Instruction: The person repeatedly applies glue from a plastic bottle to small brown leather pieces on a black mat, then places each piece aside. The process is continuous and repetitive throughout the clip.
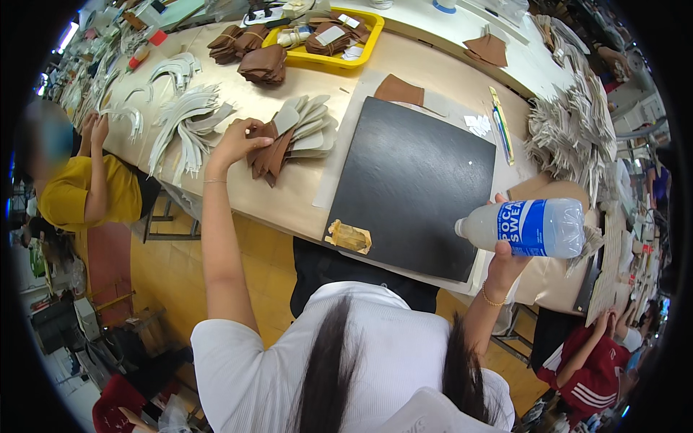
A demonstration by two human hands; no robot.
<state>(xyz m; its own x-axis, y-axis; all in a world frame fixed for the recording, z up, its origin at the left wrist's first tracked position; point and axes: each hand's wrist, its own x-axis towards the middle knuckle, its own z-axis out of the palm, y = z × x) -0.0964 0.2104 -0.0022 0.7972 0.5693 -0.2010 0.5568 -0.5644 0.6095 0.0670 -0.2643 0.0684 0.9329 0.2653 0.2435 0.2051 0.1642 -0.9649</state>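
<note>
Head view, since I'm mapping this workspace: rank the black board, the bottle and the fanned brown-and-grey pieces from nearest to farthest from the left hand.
From the left hand:
1. Fanned brown-and-grey pieces: at its fingers, just to the right.
2. Black board: farther right, flat on the table.
3. Bottle: far right, in the right hand.

Clear plastic bottle (525, 228), blue label, held sideways, neck pointing left. Brown pieces (271, 163) loosely fanned against pale pieces (312, 128) on desk (292, 198).
</note>
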